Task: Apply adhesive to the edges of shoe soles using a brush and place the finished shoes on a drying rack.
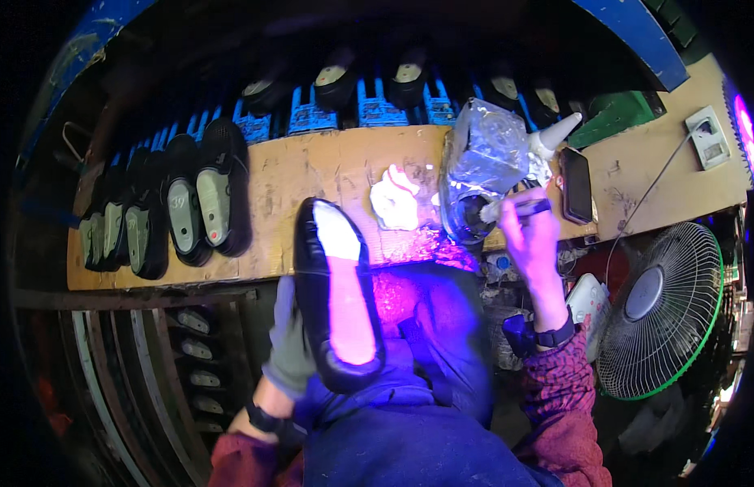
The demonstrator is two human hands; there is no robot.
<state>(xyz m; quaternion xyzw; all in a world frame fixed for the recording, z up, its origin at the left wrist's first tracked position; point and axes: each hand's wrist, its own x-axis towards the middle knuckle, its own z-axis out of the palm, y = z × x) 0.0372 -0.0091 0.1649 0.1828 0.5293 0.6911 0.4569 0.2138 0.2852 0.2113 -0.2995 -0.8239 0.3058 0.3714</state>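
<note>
My left hand (289, 341), in a grey glove, holds a black shoe (336, 296) sole-up over my lap; its pale insole surface glows pink under the light. My right hand (529, 231) grips a brush (507, 211) by its handle, with the bristle end dipped into a clear plastic-wrapped container (478, 174) on the wooden bench (312, 174). A crumpled white cloth (395, 199) lies on the bench between the shoe and the container.
A row of black shoes (186, 207) lies sole-up at the bench's left end, more stand along the back. A dark phone (576, 185) and a white nozzle (555, 134) sit right of the container. A round fan (661, 312) stands at right.
</note>
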